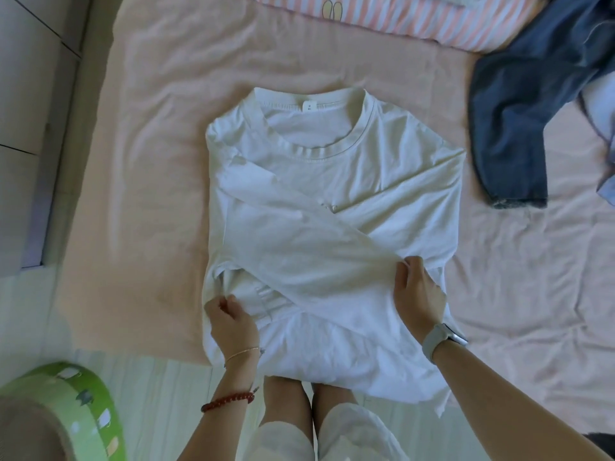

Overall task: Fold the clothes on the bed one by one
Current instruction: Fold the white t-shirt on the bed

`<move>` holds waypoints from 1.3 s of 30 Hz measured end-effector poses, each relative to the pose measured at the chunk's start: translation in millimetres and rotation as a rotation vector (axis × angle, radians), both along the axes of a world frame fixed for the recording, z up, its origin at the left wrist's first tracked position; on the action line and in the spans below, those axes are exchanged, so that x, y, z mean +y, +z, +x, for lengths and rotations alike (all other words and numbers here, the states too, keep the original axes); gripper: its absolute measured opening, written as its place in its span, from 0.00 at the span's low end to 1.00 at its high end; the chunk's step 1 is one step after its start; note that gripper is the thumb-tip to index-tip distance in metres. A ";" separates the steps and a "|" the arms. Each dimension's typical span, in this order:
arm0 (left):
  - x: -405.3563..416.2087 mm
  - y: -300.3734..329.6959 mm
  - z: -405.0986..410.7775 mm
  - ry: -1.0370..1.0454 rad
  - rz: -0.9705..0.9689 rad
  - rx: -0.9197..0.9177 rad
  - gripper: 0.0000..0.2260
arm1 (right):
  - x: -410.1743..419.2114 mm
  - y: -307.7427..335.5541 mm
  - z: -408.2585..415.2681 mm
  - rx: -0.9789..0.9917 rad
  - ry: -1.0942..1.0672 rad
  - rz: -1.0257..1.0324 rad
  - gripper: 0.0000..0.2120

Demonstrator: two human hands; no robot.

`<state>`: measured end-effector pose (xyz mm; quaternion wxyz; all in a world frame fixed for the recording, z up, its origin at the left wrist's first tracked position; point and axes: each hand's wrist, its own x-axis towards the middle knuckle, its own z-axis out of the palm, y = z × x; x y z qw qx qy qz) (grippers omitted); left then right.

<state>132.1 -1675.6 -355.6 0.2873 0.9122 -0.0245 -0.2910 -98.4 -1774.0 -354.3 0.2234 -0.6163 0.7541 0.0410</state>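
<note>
Head view: white shirt (332, 207), sleeves crossed, frame centre. Our left hand (231, 322) and right hand (417, 294) pinch its lower sides, apparently; next, fold hem to collar.

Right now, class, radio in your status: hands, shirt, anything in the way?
Left hand and right hand pinching white shirt near hem. Sleeves crossed over front. Jeans lie apart, far right.

Single head-worn view, steeply downward and close over the bed (159, 94) edge.

Green round container (83, 404) on pale floor (159, 394); grey cabinet (26, 128) far left
</note>
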 end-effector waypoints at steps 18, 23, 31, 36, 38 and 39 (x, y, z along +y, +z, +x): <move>19.3 7.5 -9.2 -0.873 0.208 -0.500 0.31 | 15.0 16.3 -56.9 -0.004 -0.093 0.076 0.09; 9.9 -2.1 0.4 -0.378 0.213 -0.219 0.26 | 11.2 13.0 -69.5 0.050 -0.131 0.220 0.11; 9.0 -6.4 27.0 -0.082 0.343 -0.116 0.19 | 31.5 4.6 -46.4 0.113 0.185 -0.019 0.25; -13.4 7.7 16.6 -0.552 0.184 -0.338 0.22 | 34.9 4.2 -3.9 0.033 0.647 -0.024 0.30; -25.1 7.1 13.8 -0.775 0.178 -0.323 0.25 | 38.8 4.3 -0.8 0.069 0.664 -0.005 0.32; -31.7 5.8 12.4 -0.909 0.187 -0.315 0.27 | 40.9 5.3 -3.8 0.089 0.611 0.001 0.32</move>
